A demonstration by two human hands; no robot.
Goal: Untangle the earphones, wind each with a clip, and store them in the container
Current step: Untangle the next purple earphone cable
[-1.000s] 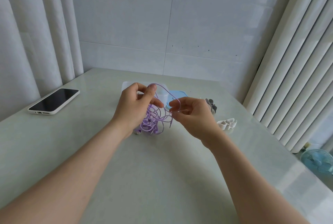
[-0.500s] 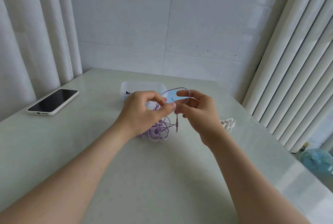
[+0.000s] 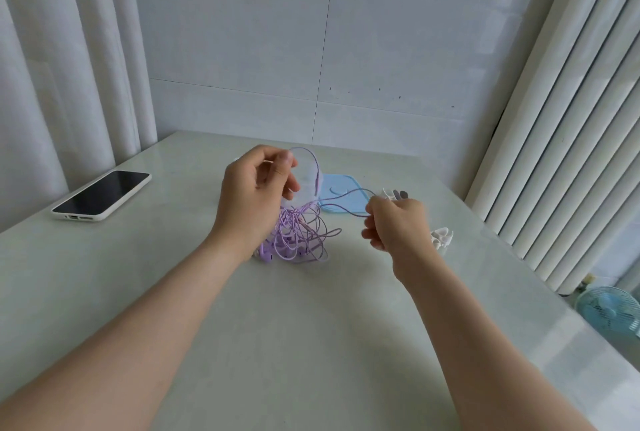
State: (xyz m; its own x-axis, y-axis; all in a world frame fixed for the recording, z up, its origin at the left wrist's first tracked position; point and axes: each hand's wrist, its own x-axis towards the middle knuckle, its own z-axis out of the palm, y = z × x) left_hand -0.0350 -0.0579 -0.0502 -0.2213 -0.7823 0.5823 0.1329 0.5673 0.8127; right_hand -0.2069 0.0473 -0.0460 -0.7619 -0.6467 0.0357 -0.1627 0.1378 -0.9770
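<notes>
Two hands [image 3: 254, 195] [image 3: 398, 222], one earphone tangle [image 3: 298, 236], one phone [image 3: 102, 195], one lid [image 3: 343, 197].

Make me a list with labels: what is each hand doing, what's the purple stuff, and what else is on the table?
Left hand: raised, pinches a loop of purple cord
Right hand: pinches another strand, drawn out sideways
Purple earphones: tangled bunch between the hands, its bottom on the table
Container: clear, partly hidden behind the raised hand
Blue lid: flat, beside it
Clips: white, near the right wrist
Phone: far left, screen dark
</notes>
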